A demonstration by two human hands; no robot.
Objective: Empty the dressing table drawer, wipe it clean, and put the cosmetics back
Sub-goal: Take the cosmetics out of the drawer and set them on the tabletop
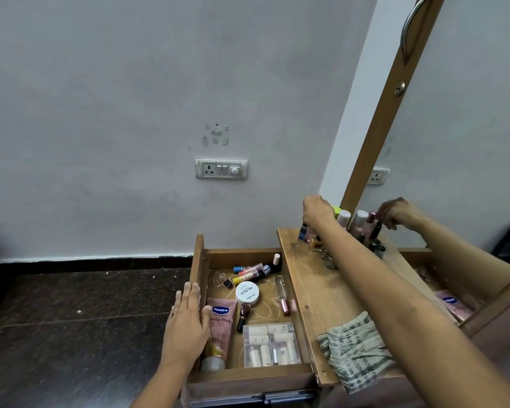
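Left hand [186, 322] lies flat with straight fingers close together, resting on the left wall of the open drawer [200, 260] and holding nothing; right hand [318, 213] reaches to the far end of the dressing table top [321, 290], its fingers curled down over a cluster of small bottles [343, 217] standing against the mirror [454, 142]; a blue bottle [303, 232] shows just under that hand, but whether the fingers grip it cannot be told; the drawer holds cosmetics: a pink Vaseline tube [220, 328] lies along the left side next to the left hand; a round white jar [247, 293] sits near the middle; a clear plastic box [271, 344] of small white containers sits at the near right corner; several coloured sticks [248, 272] lie in a heap toward the far wall; a clear glass bottle [281, 290] with a rose cap lies along the right side; a green and white checked cloth [354, 348] lies crumpled on the near end of the table top, partly under the right forearm; a switch plate [221, 169] is set in the grey wall behind
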